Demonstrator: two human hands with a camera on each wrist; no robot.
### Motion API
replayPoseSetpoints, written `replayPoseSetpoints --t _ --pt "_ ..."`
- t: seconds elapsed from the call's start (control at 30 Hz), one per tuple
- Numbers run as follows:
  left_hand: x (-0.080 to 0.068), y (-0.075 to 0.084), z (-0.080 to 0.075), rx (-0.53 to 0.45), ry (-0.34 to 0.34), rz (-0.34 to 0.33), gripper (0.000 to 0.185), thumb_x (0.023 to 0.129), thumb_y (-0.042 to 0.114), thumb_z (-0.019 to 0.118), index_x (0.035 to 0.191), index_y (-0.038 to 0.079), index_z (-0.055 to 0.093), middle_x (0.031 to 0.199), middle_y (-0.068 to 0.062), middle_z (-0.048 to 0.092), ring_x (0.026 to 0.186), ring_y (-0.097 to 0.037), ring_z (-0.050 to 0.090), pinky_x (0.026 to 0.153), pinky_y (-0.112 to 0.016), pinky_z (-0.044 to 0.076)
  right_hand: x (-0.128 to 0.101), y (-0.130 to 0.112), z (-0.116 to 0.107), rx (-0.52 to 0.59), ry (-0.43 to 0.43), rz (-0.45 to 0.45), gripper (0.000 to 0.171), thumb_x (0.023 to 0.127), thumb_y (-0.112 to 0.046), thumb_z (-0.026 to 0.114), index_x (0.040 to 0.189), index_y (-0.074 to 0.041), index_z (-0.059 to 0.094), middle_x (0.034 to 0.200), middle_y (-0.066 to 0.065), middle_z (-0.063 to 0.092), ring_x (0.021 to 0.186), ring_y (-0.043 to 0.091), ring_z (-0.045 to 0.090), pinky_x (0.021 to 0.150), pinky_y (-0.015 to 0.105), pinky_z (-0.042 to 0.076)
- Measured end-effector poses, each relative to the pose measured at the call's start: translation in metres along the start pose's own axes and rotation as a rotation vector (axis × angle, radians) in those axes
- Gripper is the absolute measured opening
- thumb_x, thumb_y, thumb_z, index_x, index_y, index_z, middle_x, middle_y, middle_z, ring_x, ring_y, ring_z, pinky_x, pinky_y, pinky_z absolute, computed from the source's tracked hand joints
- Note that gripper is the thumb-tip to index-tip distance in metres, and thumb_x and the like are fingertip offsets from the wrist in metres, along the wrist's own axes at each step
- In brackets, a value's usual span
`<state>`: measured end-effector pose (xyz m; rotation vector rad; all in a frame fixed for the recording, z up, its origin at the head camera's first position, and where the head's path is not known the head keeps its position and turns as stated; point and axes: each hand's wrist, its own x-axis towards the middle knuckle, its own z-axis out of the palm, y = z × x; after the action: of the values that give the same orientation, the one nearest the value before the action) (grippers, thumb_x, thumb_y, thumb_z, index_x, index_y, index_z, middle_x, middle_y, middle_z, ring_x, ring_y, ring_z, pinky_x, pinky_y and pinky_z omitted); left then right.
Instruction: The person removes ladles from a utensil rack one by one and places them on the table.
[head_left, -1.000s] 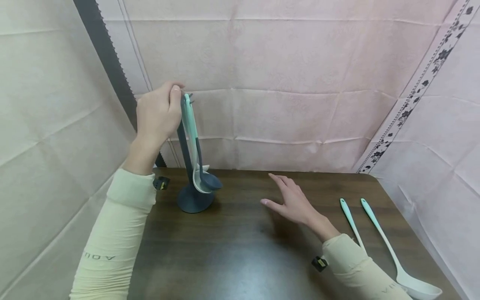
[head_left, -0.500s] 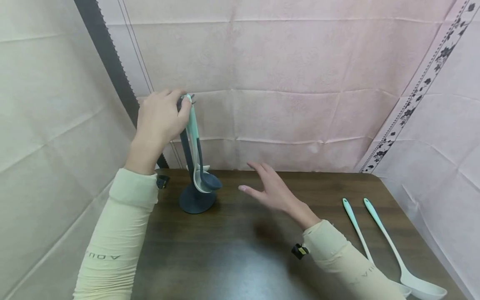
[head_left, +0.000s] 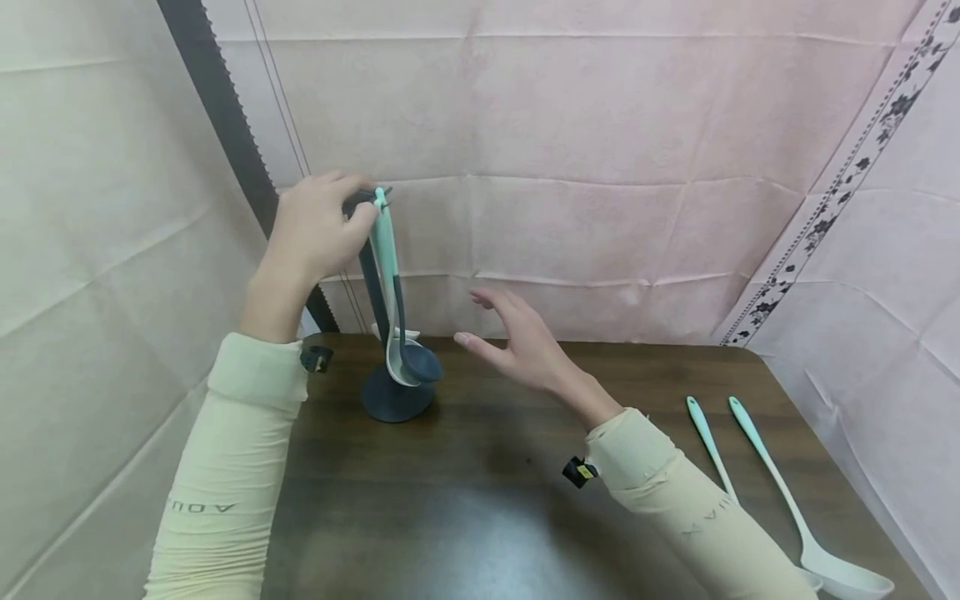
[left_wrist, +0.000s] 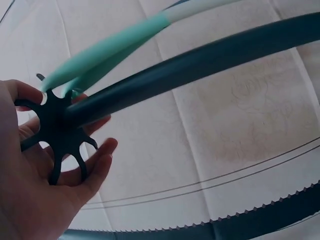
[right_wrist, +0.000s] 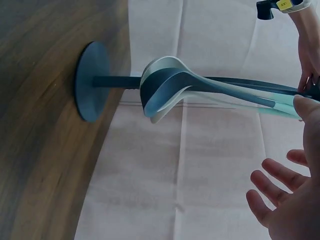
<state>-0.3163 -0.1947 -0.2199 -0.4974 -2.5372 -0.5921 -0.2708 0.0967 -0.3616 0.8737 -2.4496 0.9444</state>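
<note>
Up at the back left of the dark wooden worktop (head_left: 480, 500) stands a slate-blue utensil stand with a round foot and a tall upright post (head_left: 395, 392), and everything turns on that post's vertical line. The left hand (head_left: 315, 229) is at its very top, fingers (left_wrist: 97, 165) curled loosely round the black star-shaped hook crown (left_wrist: 55, 132); the wrist view shows the crown lying in the palm, with the thumb on one side and the fingertips on the other. From that crown hang long-handled spoons with mint-green grips and pale or dark bowls (head_left: 390, 275), their long axes running straight down beside the post, bowls nested just above the foot (right_wrist: 165, 87).

The right hand (head_left: 517, 346) hovers over the worktop to the right of the stand, near it but apart from it, palm turned leftward, fingers spread and relaxed, holding nothing. So the hanging spoons lie to the left of those fingers and about level with them, upright, while the left hand is the one already touching the stand.

Well apart, at the right front edge of the worktop, two more mint-handled white spoons (head_left: 772, 483) lie flat side by side, handles pointing away towards the pink cloth backdrop (head_left: 600, 125), behind the right sleeve (head_left: 675, 500).
</note>
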Motion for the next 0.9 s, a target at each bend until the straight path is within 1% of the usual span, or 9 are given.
replayPoseSetpoints --t 0.1,0.17,0.3,0.43,0.5,0.57,0.7,0.83,0.9 --pt "0.0 -0.003 -0.002 -0.031 0.003 0.019 0.054 0.101 0.034 0.041 0.146 0.016 0.066 0.146 -0.01 0.063 0.121 -0.038 0.059 0.1 -0.062 0.047 0.007 -0.005 0.003 0.029 0.023 -0.027 0.068 0.101 -0.047 0.069 0.157 -0.014 0.049 0.149 0.006 0.059 0.136 0.019 0.055 0.112 0.047 0.047" --pt "-0.001 -0.006 -0.004 -0.056 0.003 0.026 0.053 0.101 0.033 0.041 0.144 0.017 0.067 0.146 -0.008 0.064 0.12 -0.037 0.061 0.1 -0.062 0.048 0.013 -0.01 0.005 0.048 0.036 -0.046 0.066 0.101 -0.046 0.069 0.155 -0.013 0.051 0.147 0.006 0.06 0.134 0.019 0.057 0.109 0.044 0.049" --pt "-0.001 -0.011 -0.008 -0.103 -0.012 0.024 0.051 0.102 0.031 0.042 0.144 0.019 0.067 0.148 -0.004 0.063 0.128 -0.037 0.06 0.105 -0.064 0.046 0.026 -0.022 0.008 0.1 0.054 -0.067 0.062 0.102 -0.042 0.069 0.153 -0.012 0.053 0.142 0.005 0.064 0.128 0.018 0.061 0.104 0.038 0.052" --pt "-0.002 -0.016 -0.01 -0.115 -0.025 0.033 0.05 0.101 0.031 0.044 0.144 0.019 0.067 0.149 -0.004 0.063 0.134 -0.037 0.057 0.108 -0.067 0.043 0.04 -0.033 0.01 0.166 0.064 -0.058 0.058 0.102 -0.037 0.071 0.152 -0.012 0.055 0.136 0.002 0.067 0.121 0.016 0.065 0.099 0.035 0.055" --pt "-0.002 -0.017 -0.011 -0.116 -0.021 0.041 0.05 0.101 0.031 0.045 0.144 0.018 0.068 0.148 -0.005 0.063 0.135 -0.037 0.057 0.108 -0.066 0.043 0.046 -0.038 0.011 0.208 0.066 -0.051 0.057 0.102 -0.036 0.071 0.151 -0.012 0.056 0.135 0.002 0.068 0.119 0.017 0.067 0.098 0.038 0.056" --pt "-0.003 -0.018 -0.01 -0.113 -0.01 0.045 0.049 0.101 0.031 0.045 0.143 0.017 0.068 0.147 -0.006 0.064 0.134 -0.037 0.057 0.108 -0.065 0.043 0.053 -0.042 0.012 0.244 0.073 -0.045 0.056 0.102 -0.035 0.071 0.15 -0.011 0.057 0.134 0.003 0.068 0.117 0.018 0.067 0.097 0.038 0.057" --pt "-0.004 -0.018 -0.007 -0.105 0.008 0.047 0.049 0.103 0.032 0.044 0.143 0.017 0.068 0.147 -0.007 0.064 0.136 -0.036 0.057 0.109 -0.065 0.042 0.064 -0.05 0.015 0.316 0.098 -0.048 0.052 0.101 -0.027 0.073 0.147 -0.009 0.059 0.131 0.005 0.069 0.114 0.022 0.069 0.096 0.041 0.058" --pt "-0.003 -0.017 -0.004 -0.098 0.008 0.048 0.05 0.104 0.035 0.044 0.144 0.018 0.068 0.149 -0.006 0.063 0.138 -0.035 0.055 0.11 -0.065 0.042 0.073 -0.056 0.018 0.358 0.124 -0.064 0.05 0.1 -0.022 0.075 0.145 -0.008 0.06 0.127 0.007 0.071 0.11 0.022 0.071 0.094 0.042 0.06" --pt "-0.003 -0.016 -0.002 -0.099 0.008 0.049 0.049 0.104 0.035 0.045 0.143 0.018 0.068 0.148 -0.006 0.063 0.137 -0.035 0.056 0.109 -0.065 0.043 0.077 -0.059 0.02 0.364 0.135 -0.071 0.049 0.1 -0.021 0.075 0.144 -0.007 0.061 0.126 0.008 0.071 0.109 0.018 0.071 0.093 0.042 0.06"
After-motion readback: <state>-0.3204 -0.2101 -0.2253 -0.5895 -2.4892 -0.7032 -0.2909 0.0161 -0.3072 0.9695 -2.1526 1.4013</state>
